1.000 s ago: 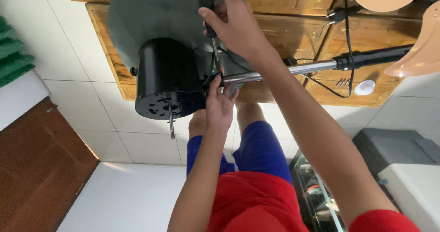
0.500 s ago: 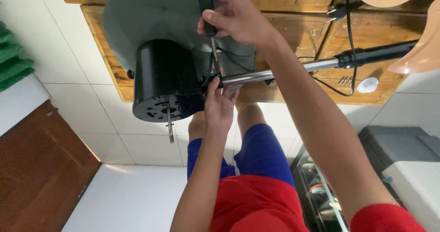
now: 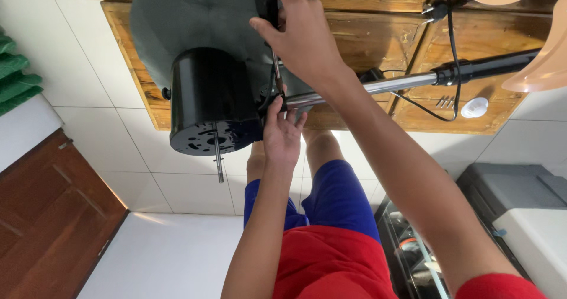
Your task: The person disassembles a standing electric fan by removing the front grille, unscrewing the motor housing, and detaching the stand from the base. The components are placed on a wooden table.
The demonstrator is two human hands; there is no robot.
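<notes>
A black fan motor (image 3: 207, 98) with a thin steel shaft (image 3: 218, 160) sits at the end of a chrome and black pole (image 3: 390, 85), lying over a grey cushion (image 3: 177, 21). My right hand (image 3: 304, 39) is shut on a black-handled screwdriver (image 3: 275, 69); its thin blade runs down to the joint between motor and pole. My left hand (image 3: 282, 134) reaches up from below, and its fingers grip that joint where the pole meets the motor. The screwdriver's tip is hidden between my two hands.
A wooden table top (image 3: 366, 33) lies under the fan parts, with a black cable (image 3: 450, 51), a white cap (image 3: 475, 106) and small screws (image 3: 446, 102). Peach fan blades (image 3: 543, 57) are at the right. A grey box (image 3: 514, 193) and a brown door (image 3: 47, 216) flank my legs.
The view has shifted slightly. Both hands keep their hold, the right on the screwdriver and the left on the joint.
</notes>
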